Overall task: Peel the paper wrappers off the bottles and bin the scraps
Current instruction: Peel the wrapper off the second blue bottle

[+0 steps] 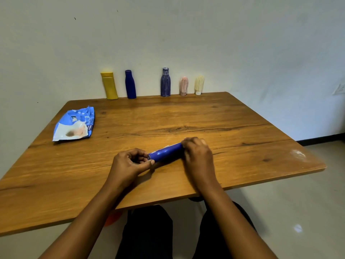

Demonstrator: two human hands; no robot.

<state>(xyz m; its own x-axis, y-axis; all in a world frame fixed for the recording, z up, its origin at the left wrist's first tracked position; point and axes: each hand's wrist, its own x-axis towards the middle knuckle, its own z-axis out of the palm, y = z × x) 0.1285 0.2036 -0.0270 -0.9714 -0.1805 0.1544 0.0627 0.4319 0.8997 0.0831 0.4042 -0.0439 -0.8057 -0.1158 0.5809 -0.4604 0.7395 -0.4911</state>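
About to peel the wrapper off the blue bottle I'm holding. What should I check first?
1. Blue bottle lies steady on the table: ok.
2. Left hand pinches its near end: ok.
3. Right hand wraps its far end: ok.
4. Free wrapper edge to pull: a pale strip shows along the top, but whether it is loose: cannot tell.
5. Bin within reach: none in view, cannot tell.
6. Row of bottles at the wall stands apart from the hands: ok.

Glossy blue bottle (165, 153) lies on its side, held at both ends.
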